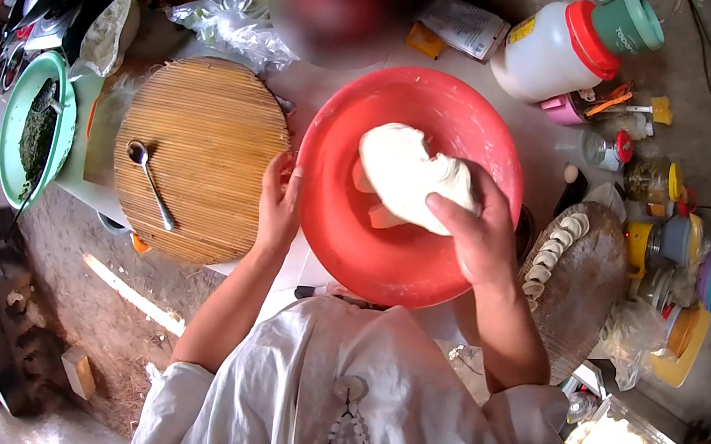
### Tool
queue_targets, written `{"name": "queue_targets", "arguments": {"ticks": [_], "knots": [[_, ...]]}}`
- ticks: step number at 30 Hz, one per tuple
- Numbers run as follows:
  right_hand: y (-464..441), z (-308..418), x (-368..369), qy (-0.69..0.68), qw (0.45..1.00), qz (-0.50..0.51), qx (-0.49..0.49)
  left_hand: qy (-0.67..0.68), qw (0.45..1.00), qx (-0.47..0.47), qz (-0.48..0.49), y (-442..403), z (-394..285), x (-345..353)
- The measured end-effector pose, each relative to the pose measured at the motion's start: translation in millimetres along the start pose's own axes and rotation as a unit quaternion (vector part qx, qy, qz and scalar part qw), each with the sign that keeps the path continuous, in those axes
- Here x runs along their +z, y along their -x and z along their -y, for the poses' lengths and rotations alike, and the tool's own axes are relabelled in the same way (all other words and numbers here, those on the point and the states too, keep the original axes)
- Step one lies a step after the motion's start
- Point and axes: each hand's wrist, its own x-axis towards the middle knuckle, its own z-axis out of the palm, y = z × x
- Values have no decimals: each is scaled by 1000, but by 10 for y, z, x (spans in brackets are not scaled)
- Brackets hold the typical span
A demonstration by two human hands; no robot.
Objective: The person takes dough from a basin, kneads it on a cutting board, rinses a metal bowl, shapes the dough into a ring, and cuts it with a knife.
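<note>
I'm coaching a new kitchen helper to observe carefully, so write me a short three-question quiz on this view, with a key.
1. Which hand holds the dough over the red basin? A) left B) right C) both
2. True or false: the dumplings lie inside the red basin.
3. What does the spoon lie on?

Key:
1. B: the right hand has its grip on the dough.
2. False: the dumplings sit in a row on the floured board.
3. The round slatted board.
</note>
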Motion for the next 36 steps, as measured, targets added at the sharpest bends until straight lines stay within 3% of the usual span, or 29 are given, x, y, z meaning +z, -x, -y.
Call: {"name": "queue_targets", "arguments": {"ticks": [2,3,4,5,6,7,8,10,12,13,14,16,17,19,21,22,24,25,27,28,30,34,36], "knots": [[41,208,170,54,998,16,1,26,995,83,-55,123,-147,-77],[43,251,268,106,994,32,2,31,994,108,7,209,-254,-151],[43,163,304,168,983,69,-4,161,978,105,81,262,-311,-163],[42,105,365,132,986,104,17,230,954,115,158,246,-205,-211],[51,46,490,98,984,144,40,260,948,59,175,342,-341,-216],[71,-13,673,-56,981,161,97,310,915,89,242,451,-475,-256],[81,-67,841,-139,963,173,152,391,881,-28,265,591,-509,-371],[15,-276,1133,-36,976,195,86,448,857,-38,251,712,-434,-524],[-7,-374,1382,200,951,233,-41,464,848,-20,258,823,-271,-685],[35,-350,1526,327,908,255,-60,464,853,-54,232,909,-173,-773],[91,-326,1692,416,856,294,-86,527,818,-78,217,989,-44,-849],[237,-225,2067,562,744,343,-116,520,832,-126,149,1101,157,-982],[261,-224,2186,573,728,358,-120,586,785,-131,150,1116,278,-1048],[218,-263,2326,586,709,372,-123,591,790,-122,103,1170,404,-1261],[60,-455,2395,469,818,315,-108,588,801,-94,65,1191,422,-1506],[7,-567,2389,473,817,313,-107,567,818,-81,46,1182,430,-1624],[-139,-839,2297,510,803,197,-238,584,809,-67,-15,1147,573,-1893],[-224,-1005,2210,512,802,195,-239,598,799,-59,-26,1143,595,-2052],[-380,-1385,2025,376,904,55,-197,611,789,-26,-59,1118,589,-2348],[-411,-1569,1990,188,982,17,-8,627,775,-16,-80,1084,634,-2485],[-314,-1790,1949,98,985,-54,131,641,762,20,-86,980,769,-2782],[-212,-2121,1954,137,964,-162,160,646,755,105,-40,798,765,-3106],[-206,-2116,1892,60,942,-165,288,642,755,127,-35,768,689,-3162]]}}
